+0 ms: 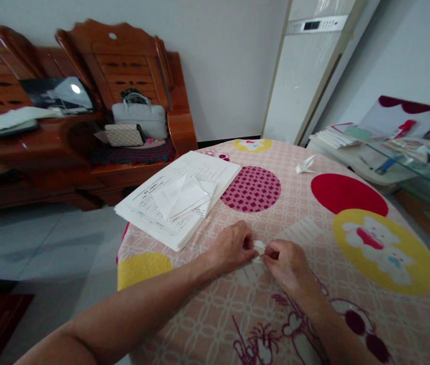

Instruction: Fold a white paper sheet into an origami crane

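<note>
My left hand (232, 247) and my right hand (286, 263) meet over the round table's pink patterned cloth (313, 213). Both are closed in a pinch on a small folded white paper (259, 248), which shows only as a sliver between the fingers. A finished white paper figure (305, 165) sits on the cloth at the far side. To the left of my hands lies a stack of printed sheets (179, 195) with loose folded white pieces on top.
A wooden bench (123, 101) behind the table holds a grey handbag (139, 117) and a quilted pouch (123, 135). A white tall appliance (306, 71) stands in the corner. A glass-topped side table (408, 162) at right carries papers and pens.
</note>
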A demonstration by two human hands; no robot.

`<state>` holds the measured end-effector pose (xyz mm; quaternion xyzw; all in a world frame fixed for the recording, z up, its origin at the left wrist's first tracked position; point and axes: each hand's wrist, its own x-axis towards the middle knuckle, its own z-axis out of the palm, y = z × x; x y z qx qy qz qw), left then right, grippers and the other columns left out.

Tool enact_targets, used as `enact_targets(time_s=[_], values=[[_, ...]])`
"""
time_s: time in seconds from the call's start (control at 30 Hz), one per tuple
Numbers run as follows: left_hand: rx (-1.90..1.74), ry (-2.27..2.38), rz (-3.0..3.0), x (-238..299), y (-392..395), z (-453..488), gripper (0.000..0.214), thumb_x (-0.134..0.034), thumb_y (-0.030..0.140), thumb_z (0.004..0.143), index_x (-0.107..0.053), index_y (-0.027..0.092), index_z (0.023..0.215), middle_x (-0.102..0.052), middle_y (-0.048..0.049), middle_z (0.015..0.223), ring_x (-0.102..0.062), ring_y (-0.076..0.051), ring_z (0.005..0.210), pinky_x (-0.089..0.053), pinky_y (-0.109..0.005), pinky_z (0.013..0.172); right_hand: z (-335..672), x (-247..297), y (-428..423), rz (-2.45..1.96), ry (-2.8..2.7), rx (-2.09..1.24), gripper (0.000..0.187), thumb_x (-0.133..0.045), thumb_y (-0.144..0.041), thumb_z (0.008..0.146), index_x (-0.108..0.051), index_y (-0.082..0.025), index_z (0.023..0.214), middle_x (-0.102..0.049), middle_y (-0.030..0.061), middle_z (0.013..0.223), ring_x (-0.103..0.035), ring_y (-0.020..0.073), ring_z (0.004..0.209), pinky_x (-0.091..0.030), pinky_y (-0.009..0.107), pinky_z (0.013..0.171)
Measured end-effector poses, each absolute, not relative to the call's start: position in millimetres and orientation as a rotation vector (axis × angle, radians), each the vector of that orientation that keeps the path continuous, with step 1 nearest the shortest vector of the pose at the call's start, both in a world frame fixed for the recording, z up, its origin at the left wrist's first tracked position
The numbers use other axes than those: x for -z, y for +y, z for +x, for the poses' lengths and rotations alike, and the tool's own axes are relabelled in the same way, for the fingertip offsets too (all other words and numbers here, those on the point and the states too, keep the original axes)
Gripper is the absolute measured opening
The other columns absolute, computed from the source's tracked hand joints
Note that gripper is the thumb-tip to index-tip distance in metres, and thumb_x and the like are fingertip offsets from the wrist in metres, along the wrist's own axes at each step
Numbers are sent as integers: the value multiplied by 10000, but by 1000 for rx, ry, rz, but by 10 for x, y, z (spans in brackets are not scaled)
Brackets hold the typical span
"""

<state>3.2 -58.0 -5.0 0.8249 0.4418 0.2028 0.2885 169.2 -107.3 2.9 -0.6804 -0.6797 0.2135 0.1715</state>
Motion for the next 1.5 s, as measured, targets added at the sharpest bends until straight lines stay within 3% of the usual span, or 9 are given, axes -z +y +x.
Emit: enact_targets(time_s=[0.5,0.9,1.03,1.2,1.5], values=[[-571,1159,2238,84,-563,45,123,-667,170,651,-546,170,674,-541,7,742,-508,-139,742,-360,-242,646,1690,-96,-1020,-2015,-1927,-628,113,-629,-156,680,-659,-173,572,-672,45,596,-592,159,602,-319,250,562],[-570,1150,2213,57,-562,44,124,-663,171,649,-540,166,662,-533,5,738,-503,-134,719,-362,-238,636,1970,-104,-1118,-1896,-1870,-761,156,-579,-184,697,-588,-179,541,-567,-14,509,-520,134,520,-317,233,502],[-562,1173,2206,76,-561,47,115,-663,171,638,-550,165,663,-542,5,734,-500,-134,708,-350,-241,623,1869,-95,-1088,-1845,-1821,-758,201,-607,-290,766,-594,-182,597,-602,-13,548,-536,131,533,-324,236,519],[-585,1123,2210,84,-532,9,104,-656,149,633,-566,159,685,-555,7,736,-505,-133,719,-356,-239,640,1732,-72,-1062,-1959,-1945,-597,138,-669,-253,734,-639,-187,617,-645,7,599,-555,145,576,-307,250,552],[-510,1014,2140,2,-471,-109,160,-578,66,613,-608,145,749,-573,2,780,-523,-109,677,-387,-210,617,1752,-68,-1063,-1970,-1921,-644,127,-655,-244,738,-655,-190,622,-671,12,619,-590,154,597,-336,246,569]])
